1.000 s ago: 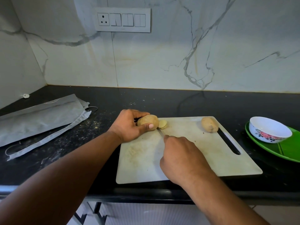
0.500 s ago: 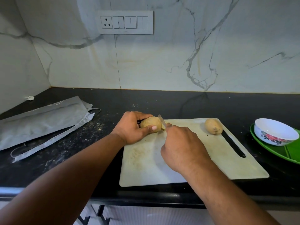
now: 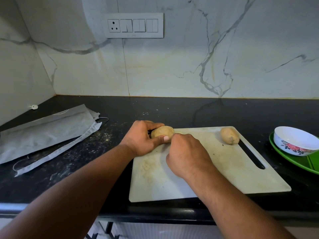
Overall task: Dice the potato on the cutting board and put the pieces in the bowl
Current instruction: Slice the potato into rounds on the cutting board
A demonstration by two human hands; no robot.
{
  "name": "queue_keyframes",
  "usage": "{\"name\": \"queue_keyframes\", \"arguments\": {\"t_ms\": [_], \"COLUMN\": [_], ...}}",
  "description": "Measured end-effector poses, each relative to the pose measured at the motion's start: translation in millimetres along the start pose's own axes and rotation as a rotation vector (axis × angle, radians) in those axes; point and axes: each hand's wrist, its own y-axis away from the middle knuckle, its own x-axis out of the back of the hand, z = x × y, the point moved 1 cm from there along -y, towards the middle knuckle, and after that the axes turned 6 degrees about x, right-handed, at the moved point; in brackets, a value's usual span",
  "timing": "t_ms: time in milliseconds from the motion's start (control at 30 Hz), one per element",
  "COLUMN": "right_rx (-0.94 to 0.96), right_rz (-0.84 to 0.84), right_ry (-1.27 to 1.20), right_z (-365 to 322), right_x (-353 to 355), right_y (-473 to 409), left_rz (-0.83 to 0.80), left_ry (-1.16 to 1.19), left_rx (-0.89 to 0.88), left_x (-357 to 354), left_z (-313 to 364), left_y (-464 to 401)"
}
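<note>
Now my left hand [image 3: 141, 138] grips the potato [image 3: 162, 131] at the cutting board's [image 3: 224, 169] far left corner, thumb along its near side, while my right hand [image 3: 187, 155], fingers curled, touches its right end, grasp hidden.

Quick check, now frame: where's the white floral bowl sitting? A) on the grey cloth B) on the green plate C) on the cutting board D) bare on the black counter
B: the bowl rests on the green plate, right of the cutting board, and looks empty so far.
</note>
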Motion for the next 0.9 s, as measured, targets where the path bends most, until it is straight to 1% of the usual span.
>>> {"name": "queue_keyframes", "arguments": {"t_ms": [233,400,467,600,900], "right_rx": [-0.018,-0.007,-0.001,0.007,-0.004], "right_rz": [-0.069,-0.109,-0.083,0.025,0.010], "right_ry": [0.021,0.043,0.039,0.036,0.008], "right_z": [-0.6,3.5,3.9,3.7,-3.2], "right_x": [-0.9,14.4,22.9,32.4,22.4], "right_y": [25.5,48.2,52.2,44.5,25.1], "left_rz": [-0.010,-0.029,-0.032,-0.020,-0.027], "left_ry": [-0.008,-0.011,-0.007,-0.022,-0.034], "left_rx": [0.016,0.038,0.054,0.041,0.032], "left_x": [0.1,0.1,0.8,1.1,3.4], "left_z": [-0.5,1.5,2.6,6.2,9.1], "left_y": [-0.2,0.3,0.7,2.4,2.7]}}
